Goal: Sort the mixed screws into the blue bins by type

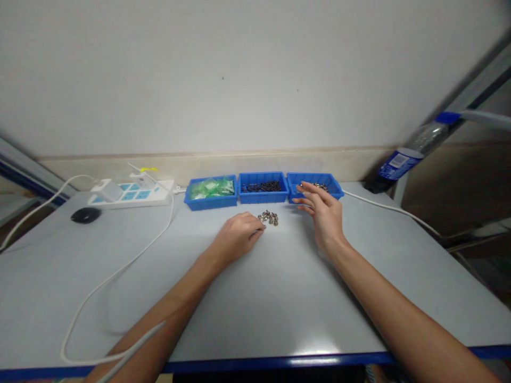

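Observation:
My left hand point(238, 234) rests low over the table, its fingers pinched at a small metal piece point(264, 227) too small to name. Just beyond those fingertips lies a little pile of shiny metal hardware point(270, 217). My right hand point(322, 210) is raised in front of the right blue bin point(335, 186), fingers stretched and apart, with nothing seen in them. Small metal parts point(321, 186) show in that bin, partly hidden by the hand. Dark screws point(265, 186) fill the bottom of the middle blue bin point(263, 198).
The left blue bin point(211, 202) holds green plastic bags point(211, 187). A white power strip point(159, 198) with plugs and a black mouse point(85, 215) sit at the left. A white cable point(115, 274) crosses my left forearm. A bottle point(399, 162) leans at the right.

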`<state>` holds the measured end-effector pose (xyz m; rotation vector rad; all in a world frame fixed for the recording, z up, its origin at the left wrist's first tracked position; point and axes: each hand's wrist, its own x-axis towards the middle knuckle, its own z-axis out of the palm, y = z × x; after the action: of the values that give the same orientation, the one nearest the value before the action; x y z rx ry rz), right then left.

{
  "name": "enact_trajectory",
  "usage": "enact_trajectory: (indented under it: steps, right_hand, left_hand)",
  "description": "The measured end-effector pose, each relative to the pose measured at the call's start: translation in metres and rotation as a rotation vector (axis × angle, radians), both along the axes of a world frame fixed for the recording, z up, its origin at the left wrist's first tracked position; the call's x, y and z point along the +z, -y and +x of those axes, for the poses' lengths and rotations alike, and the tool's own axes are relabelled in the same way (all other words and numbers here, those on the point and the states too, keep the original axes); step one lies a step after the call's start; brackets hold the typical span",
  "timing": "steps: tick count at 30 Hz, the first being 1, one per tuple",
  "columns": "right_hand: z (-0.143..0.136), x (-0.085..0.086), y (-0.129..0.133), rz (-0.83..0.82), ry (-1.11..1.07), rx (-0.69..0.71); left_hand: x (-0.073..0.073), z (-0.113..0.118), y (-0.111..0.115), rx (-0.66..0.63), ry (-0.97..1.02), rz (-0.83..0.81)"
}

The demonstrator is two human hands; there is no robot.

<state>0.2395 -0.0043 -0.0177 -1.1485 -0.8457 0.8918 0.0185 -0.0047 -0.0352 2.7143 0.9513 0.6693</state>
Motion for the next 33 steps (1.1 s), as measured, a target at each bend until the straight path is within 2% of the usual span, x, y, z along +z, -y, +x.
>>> enact_trajectory:
  steps: [5,11,15,20,23,25,30,33]
  right_hand:
    - [-0.002,0.001,0.002,-0.006,-0.001,0.037]
    - [-0.004,0.002,0.004,-0.026,0.011,0.092]
    - [-0.005,0.002,0.004,-0.025,0.014,0.112]
    - [-0.004,0.000,0.004,-0.019,0.015,0.129]
    - [-0.005,-0.001,0.004,-0.032,0.021,0.213]
    - [-0.006,-0.001,0.005,-0.030,0.060,0.302]
    - [-0.011,0.003,0.011,0.019,0.204,0.455]
    - [-0.015,0.006,0.014,0.032,0.250,0.519]
  left_hand:
    - [0.002,0.003,0.004,0.050,0.014,0.006]
    - [-0.001,0.005,0.004,-0.045,0.008,0.048]
    - [-0.004,0.004,0.002,-0.019,-0.007,0.027]
    - [-0.001,0.007,0.002,-0.002,0.234,0.006]
    - [0.005,0.010,0.005,0.015,0.402,-0.026]
    - [0.009,0.012,0.006,0.050,0.488,-0.114]
    - [0.016,0.017,0.007,0.220,0.754,-0.539]
    - [0.018,0.017,0.005,0.276,0.842,-0.650]
